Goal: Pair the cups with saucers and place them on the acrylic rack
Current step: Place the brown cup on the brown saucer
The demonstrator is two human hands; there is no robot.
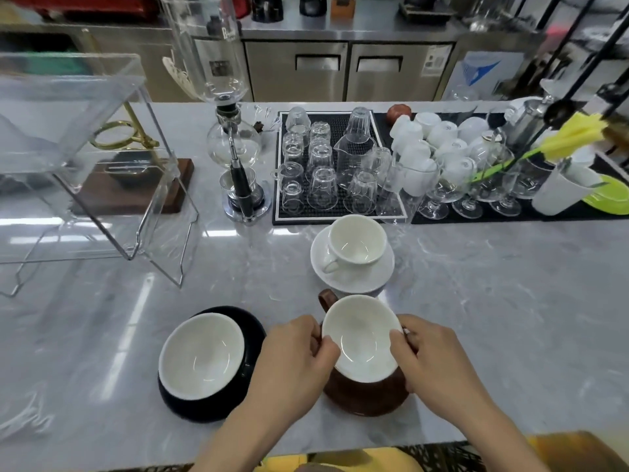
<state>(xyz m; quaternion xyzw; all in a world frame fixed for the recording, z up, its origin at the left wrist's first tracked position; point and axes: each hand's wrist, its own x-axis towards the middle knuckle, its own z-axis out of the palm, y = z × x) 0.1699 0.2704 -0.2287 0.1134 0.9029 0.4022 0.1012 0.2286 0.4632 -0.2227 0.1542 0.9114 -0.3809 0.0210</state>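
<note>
Head view. Grey marbled table fills the frame, with steel cabinet fronts behind it, blurred.

Grip state: the left hand and right hand both hold the brown cup, fingers curled over opposite sides of its white rim. The cup is tilted toward the camera. Its brown handle projects on the far-left side. Whether a saucer sits beneath it cannot be told; the hands and the cup body cover that zone.

Just left of the left hand: a black cup with white interior rests on a black saucer; part of the saucer is covered by the cup and the hand. No handle can be made out on this cup.

Directly beyond the grip: a white cup stands upright on a white saucer, handle pointing left. The near edge of this saucer lies close behind the brown cup.

Far left of the grip: the acrylic rack, transparent; its edges are hard to trace and its left side is cut off by the frame.

Beyond the white cup: a black mat carrying inverted glasses, with a siphon brewer to its left.

Bare table surface lies between the black cup and the rack, and to the right of the right hand.
</note>
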